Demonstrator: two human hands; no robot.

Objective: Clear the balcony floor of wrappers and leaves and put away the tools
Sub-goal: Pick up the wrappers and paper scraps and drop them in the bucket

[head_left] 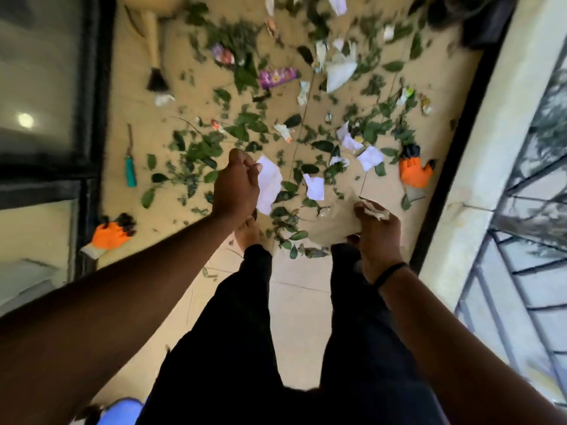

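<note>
Reaching forward and down with both bare arms; left hand (236, 185) pinching a white sheet of paper (269, 185), right hand (376, 228) curling its fingers around a crumpled brown paper bag (334, 225).

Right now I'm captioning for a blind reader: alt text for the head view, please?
Left hand pinches a white paper scrap; right hand holds crumpled litter above a tiled balcony floor strewn with green leaves, wrappers and two orange gloves.
</note>
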